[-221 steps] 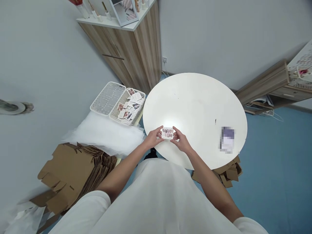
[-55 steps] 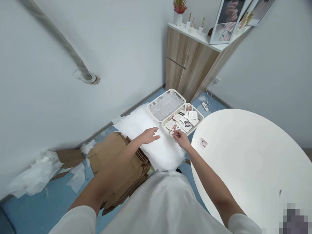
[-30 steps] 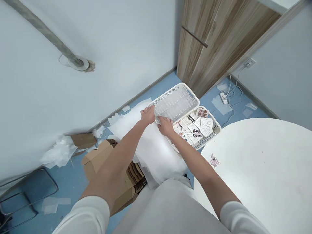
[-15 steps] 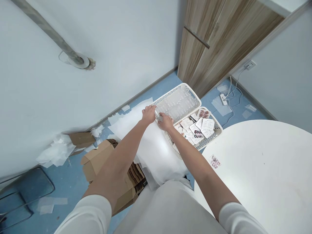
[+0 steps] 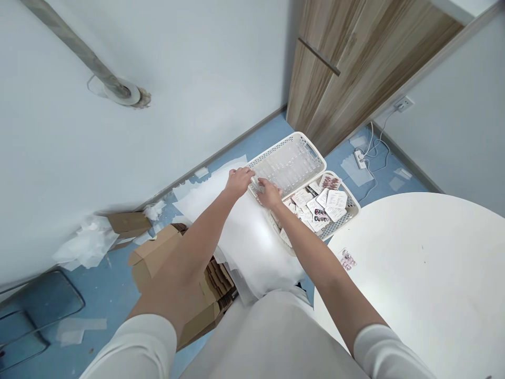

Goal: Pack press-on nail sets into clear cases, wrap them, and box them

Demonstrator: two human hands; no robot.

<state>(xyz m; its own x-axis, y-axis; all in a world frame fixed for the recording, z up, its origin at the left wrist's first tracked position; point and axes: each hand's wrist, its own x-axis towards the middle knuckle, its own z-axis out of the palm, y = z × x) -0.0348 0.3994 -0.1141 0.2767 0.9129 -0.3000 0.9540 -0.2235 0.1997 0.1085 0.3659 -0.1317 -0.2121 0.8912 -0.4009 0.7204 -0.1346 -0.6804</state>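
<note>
My left hand (image 5: 239, 182) is at the near left end of a white basket (image 5: 268, 152), its fingers bent over the rim side. Facing it, my right hand (image 5: 270, 193) is bent at the same end, thumb and forefinger toward the left. Between them is a small clear plastic case (image 5: 256, 183), which both hands' fingers close on; its outline is hard to make out. Rows of similar clear plastic cases (image 5: 290, 167) fill the basket. Beside my right forearm, a second white basket (image 5: 342, 227) holds white printed cards (image 5: 336, 199), some with press-on nails (image 5: 330, 182).
White packing sheets (image 5: 248, 237) lie before me, beside brown cardboard boxes (image 5: 161, 252). At right is a round white table (image 5: 418, 273) with a nail set (image 5: 347, 259). A wooden cabinet (image 5: 335, 68), a power strip (image 5: 360, 159) and a dark chair (image 5: 43, 300) stand around.
My hands have shifted slightly at the basket's near end, and the clear case between them now shows less. The view has moved a little; the baskets and cards lie as before.
</note>
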